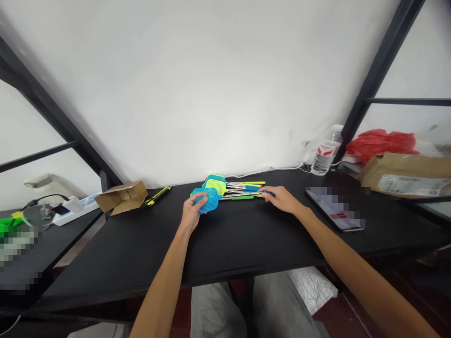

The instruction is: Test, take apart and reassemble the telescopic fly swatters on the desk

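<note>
A blue fly swatter (212, 199) with a perforated head and a thin metal shaft is held between both hands. My left hand (192, 209) grips the head, thumb on top and the other fingers partly hidden beneath it. Closed around the blue handle end is my right hand (280, 199). Just behind lies a pile of more swatters, among them a yellow-green one (220, 188) and a teal one (215, 177). Their metal shafts and their yellow, blue and green handles point to the right.
On the black desk (225, 249) an opened cardboard box (123, 197) and a black-and-yellow item (158, 195) lie left. To the right are a phone (333, 209), a water bottle (326, 152), a parcel (405, 176) and a red plastic bag (382, 143). A power strip (75, 209) sits far left.
</note>
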Motion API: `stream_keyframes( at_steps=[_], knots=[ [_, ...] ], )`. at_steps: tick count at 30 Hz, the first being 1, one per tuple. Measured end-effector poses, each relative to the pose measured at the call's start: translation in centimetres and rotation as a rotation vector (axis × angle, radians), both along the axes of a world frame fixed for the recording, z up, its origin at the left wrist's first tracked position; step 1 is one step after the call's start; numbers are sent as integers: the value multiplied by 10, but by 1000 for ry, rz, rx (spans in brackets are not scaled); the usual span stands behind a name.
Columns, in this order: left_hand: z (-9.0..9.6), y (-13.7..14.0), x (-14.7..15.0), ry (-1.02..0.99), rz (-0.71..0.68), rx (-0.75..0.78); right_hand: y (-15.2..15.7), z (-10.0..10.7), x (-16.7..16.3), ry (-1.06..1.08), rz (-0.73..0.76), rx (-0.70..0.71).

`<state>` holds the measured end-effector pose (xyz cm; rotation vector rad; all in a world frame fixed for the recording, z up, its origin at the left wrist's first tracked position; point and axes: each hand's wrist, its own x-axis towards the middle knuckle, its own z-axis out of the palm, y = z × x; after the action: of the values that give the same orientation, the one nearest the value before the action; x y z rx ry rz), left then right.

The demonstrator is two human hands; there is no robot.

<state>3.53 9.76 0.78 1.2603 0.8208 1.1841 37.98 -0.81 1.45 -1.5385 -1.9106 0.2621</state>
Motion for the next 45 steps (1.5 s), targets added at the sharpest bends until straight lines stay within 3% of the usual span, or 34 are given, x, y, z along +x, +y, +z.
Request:
stream_keyframes(
  at_steps=[25, 45],
  knots=[
    [3, -1, 1, 15, 10, -23, -5, 9, 2, 63, -14, 17],
    [1, 0, 1, 39, 3, -6, -3, 6, 3, -25, -4, -11]
  ],
)
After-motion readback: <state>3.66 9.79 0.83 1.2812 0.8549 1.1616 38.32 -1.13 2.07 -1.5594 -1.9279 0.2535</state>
